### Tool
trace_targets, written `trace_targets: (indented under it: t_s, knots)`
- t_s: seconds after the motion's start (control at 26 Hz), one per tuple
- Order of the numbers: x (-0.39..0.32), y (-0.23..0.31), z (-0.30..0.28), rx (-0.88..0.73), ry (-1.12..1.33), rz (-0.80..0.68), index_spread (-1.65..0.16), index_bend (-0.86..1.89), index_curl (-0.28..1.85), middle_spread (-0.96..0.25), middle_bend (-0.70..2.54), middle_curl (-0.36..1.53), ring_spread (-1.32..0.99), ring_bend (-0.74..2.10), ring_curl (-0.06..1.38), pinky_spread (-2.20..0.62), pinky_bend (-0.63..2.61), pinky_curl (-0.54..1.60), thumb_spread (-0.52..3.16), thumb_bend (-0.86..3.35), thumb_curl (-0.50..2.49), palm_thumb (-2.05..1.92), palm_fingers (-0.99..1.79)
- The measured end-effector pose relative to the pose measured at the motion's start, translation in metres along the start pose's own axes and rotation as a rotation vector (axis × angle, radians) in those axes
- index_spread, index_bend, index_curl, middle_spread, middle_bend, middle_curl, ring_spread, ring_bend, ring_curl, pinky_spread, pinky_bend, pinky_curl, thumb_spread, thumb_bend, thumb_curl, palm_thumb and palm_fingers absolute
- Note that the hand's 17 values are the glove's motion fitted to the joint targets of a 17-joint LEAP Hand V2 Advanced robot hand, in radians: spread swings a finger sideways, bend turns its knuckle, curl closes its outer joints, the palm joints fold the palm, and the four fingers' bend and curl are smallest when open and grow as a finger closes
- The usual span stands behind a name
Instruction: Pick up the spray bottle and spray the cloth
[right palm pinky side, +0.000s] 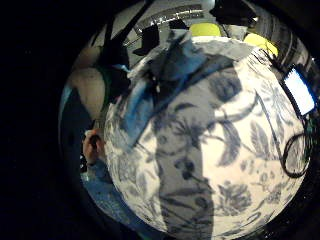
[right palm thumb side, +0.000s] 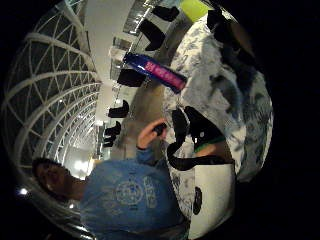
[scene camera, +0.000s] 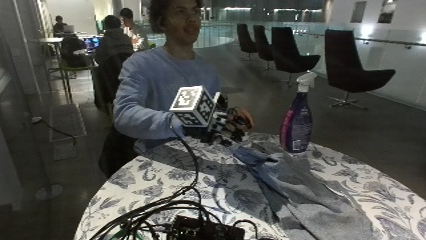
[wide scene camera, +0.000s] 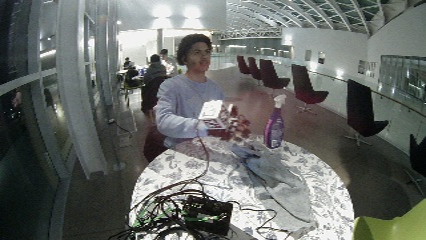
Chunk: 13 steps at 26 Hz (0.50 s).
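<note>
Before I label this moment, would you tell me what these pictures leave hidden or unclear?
- Gloved right hand: in the outside view the marker cube covers most of it, so its finger pose is unclear.
- Spray bottle: label unreadable, too small in every view.
- Grey cloth: its far end is cut off by the outside view's bottom edge.
- Bare hand: not clearly visible in the outside views.

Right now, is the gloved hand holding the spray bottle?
No, the spray bottle stands upright on the table, apart from the raised hand.

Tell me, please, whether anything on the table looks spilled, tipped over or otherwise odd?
Nothing stands out: the spray bottle stands upright, the cloth lies rumpled beside it, and the gloved right hand hovers, holding nothing.
</note>
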<state>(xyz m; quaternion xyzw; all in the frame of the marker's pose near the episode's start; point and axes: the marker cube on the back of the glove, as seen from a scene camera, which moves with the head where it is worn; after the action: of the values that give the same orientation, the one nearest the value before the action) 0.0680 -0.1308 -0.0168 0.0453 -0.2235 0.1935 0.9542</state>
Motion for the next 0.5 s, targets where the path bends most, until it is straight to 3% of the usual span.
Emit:
trace_targets:
  t_s: [0.5]
  knots:
    - [0.079,0.078,-0.052,0.055,0.125,0.143,-0.3,0.14,0.25,-0.04,0.3,0.42,0.01,0.38,0.33,0.17,0.21,0.34,1.08,-0.02,0.43,0.77,0.84]
